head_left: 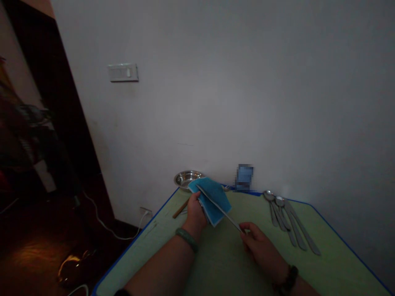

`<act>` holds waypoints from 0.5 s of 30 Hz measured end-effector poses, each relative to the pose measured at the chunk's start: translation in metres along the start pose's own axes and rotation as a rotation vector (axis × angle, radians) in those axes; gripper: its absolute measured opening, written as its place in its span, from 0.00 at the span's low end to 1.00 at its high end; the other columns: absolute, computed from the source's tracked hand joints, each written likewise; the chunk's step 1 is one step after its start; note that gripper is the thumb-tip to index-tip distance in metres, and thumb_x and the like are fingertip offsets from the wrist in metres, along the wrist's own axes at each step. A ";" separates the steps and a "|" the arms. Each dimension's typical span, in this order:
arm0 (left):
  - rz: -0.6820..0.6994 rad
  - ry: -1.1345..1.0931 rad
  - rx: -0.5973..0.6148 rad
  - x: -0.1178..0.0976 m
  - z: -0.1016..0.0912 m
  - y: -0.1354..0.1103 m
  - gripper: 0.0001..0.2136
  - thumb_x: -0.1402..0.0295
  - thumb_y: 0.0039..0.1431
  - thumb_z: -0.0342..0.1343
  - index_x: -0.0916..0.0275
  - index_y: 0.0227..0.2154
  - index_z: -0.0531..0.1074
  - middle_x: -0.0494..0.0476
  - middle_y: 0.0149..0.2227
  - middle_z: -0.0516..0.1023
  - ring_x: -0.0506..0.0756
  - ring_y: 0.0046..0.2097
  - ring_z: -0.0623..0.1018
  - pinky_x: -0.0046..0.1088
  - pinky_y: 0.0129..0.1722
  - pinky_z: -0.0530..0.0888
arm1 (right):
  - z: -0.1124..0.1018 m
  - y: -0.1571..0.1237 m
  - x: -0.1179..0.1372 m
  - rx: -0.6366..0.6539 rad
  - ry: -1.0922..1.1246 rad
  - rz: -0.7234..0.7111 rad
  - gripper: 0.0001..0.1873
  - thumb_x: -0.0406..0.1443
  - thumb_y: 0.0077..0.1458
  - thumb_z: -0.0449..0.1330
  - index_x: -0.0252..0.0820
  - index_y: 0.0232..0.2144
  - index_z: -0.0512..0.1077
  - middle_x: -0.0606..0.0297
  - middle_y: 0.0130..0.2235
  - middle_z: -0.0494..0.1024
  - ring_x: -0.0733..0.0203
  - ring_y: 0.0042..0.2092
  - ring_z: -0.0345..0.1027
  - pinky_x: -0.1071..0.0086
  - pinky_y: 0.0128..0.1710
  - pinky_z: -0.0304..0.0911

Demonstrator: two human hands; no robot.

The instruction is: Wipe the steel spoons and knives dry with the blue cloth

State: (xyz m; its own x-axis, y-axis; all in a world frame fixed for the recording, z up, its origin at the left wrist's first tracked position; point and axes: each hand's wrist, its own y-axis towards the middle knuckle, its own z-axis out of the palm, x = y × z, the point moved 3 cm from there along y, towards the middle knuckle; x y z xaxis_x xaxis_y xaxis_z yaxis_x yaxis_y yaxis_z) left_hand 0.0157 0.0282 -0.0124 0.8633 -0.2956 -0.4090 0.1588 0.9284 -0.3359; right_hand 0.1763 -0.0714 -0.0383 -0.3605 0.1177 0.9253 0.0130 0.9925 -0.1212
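A blue cloth is gripped in my left hand, which wears a green bangle at the wrist. Across the cloth's face lies a long, slim metal utensil, knife-like in shape. The fingers of my right hand pinch its near end. Just behind the cloth stands a shiny steel bowl, partly covered by it. A brown stick-like handle shows left of my left hand, its far end hidden. What looks like fork tines peeks out past the cloth's right edge.
Several spoons and knives lie side by side at the right of the green, blue-edged table. A blurred-out upright object stands against the wall. A white cable runs to a socket at left.
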 end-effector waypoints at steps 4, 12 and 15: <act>0.019 0.105 -0.025 -0.001 0.004 -0.005 0.17 0.65 0.47 0.47 0.70 0.37 0.70 0.64 0.30 0.78 0.62 0.36 0.76 0.45 0.43 0.68 | 0.000 -0.001 0.002 0.008 -0.032 -0.014 0.16 0.42 0.51 0.46 0.43 0.40 0.63 0.75 0.19 0.59 0.69 0.22 0.54 0.76 0.21 0.49; -0.007 0.072 0.014 0.001 0.003 -0.002 0.17 0.66 0.47 0.47 0.70 0.37 0.70 0.64 0.32 0.77 0.62 0.39 0.75 0.42 0.43 0.68 | -0.002 -0.004 0.008 -0.021 -0.027 -0.011 0.16 0.43 0.50 0.47 0.44 0.40 0.64 0.74 0.19 0.61 0.68 0.23 0.57 0.75 0.22 0.51; -0.026 0.094 0.015 0.002 0.003 -0.003 0.16 0.65 0.48 0.47 0.70 0.36 0.71 0.64 0.32 0.77 0.62 0.39 0.75 0.44 0.43 0.68 | 0.000 -0.004 0.008 -0.010 0.001 0.013 0.17 0.43 0.50 0.47 0.45 0.40 0.64 0.73 0.20 0.63 0.67 0.23 0.58 0.75 0.21 0.51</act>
State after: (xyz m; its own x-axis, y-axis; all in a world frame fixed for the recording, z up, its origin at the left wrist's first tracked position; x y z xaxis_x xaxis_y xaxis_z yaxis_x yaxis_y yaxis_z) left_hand 0.0186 0.0257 -0.0095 0.8100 -0.3388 -0.4786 0.1883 0.9233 -0.3348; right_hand 0.1737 -0.0745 -0.0300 -0.3597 0.1309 0.9238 0.0273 0.9912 -0.1298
